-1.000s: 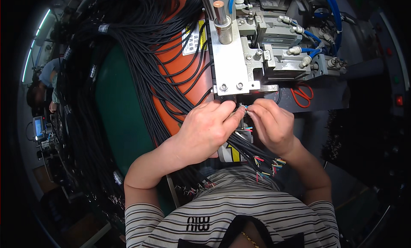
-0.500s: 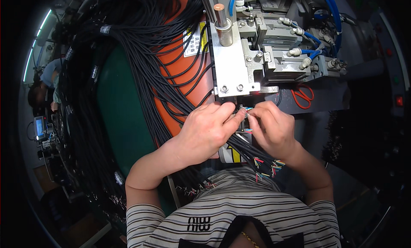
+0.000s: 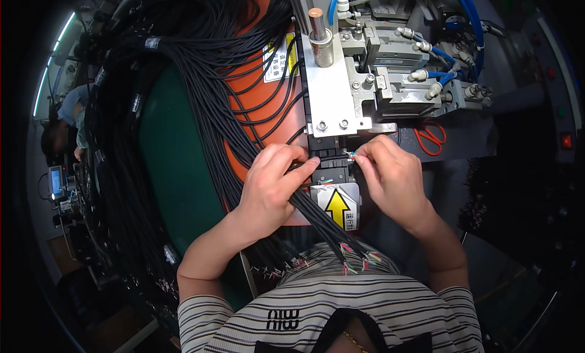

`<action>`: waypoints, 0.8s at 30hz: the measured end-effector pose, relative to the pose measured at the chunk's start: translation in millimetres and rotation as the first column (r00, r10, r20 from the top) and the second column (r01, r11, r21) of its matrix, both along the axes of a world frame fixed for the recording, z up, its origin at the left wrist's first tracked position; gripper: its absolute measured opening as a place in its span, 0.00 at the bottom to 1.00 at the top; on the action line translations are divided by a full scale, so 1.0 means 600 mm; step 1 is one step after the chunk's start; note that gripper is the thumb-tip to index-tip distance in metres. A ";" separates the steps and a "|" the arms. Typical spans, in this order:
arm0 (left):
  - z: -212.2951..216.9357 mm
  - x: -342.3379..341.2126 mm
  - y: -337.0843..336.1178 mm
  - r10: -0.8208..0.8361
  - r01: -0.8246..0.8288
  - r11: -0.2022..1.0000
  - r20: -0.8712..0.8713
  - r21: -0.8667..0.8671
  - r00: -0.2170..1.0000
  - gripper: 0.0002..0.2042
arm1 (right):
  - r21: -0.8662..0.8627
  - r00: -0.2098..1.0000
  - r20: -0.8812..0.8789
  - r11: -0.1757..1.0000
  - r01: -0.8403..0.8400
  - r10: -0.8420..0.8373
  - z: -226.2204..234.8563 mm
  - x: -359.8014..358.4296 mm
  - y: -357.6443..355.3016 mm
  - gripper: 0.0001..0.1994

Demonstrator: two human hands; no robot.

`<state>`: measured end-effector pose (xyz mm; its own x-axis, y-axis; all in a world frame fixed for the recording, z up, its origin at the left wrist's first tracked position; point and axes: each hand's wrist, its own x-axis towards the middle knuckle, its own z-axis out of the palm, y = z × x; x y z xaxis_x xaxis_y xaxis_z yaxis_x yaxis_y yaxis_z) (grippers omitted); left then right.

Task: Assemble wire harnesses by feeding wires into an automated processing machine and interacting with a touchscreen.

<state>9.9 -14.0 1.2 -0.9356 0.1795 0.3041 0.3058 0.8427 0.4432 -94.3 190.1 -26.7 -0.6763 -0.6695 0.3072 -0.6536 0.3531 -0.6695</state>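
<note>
A black cable [image 3: 332, 158] lies across a dark slotted block [image 3: 333, 174] of the machine, under the metal plate. My left hand [image 3: 271, 185] is closed, thumb and forefinger pinching this cable at the block's left side. At the cable's right end, coloured wires [image 3: 352, 155] fan out, and the fingertips of my right hand [image 3: 395, 181] are closed on them. Beneath my left hand runs a bundle of black cables [image 3: 323, 222], reaching down toward my shirt with bare coloured wire ends. Whether the left palm also grips that bundle is hidden.
Above the hands stands a machine with a metal plate [image 3: 332, 100], cylinders and blue air hoses [image 3: 478, 30]. Orange-handled scissors [image 3: 430, 138] lie at right. Many black cables [image 3: 201, 91] drape over an orange surface [image 3: 259, 103] at left. A person [image 3: 70, 118] is at far left.
My left hand has moved left, away from the right hand, uncovering the block and the cable across it. The loose bundle has shifted left, baring a yellow arrow label.
</note>
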 end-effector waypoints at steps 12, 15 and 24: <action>0.003 -0.008 0.003 0.011 -0.013 0.988 0.014 0.152 1.000 0.13 | -0.340 0.975 -0.030 0.915 -0.218 0.222 0.007 0.009 -0.021 0.16; -0.002 -0.012 0.005 -0.037 0.035 0.995 0.019 0.095 0.999 0.12 | -0.331 0.951 0.171 0.924 -0.190 0.257 0.040 0.022 -0.020 0.13; 0.003 -0.018 0.020 -0.100 0.109 0.991 -0.106 0.082 0.989 0.12 | -0.451 0.168 0.891 0.865 0.222 0.421 0.022 -0.003 -0.001 0.07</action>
<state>-1.0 -2.2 2.9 -0.8766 0.2430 0.4154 0.4370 0.7634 0.4756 -96.2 189.6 -13.7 -0.5579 -0.7794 -0.2851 0.6113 -0.1536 -0.7763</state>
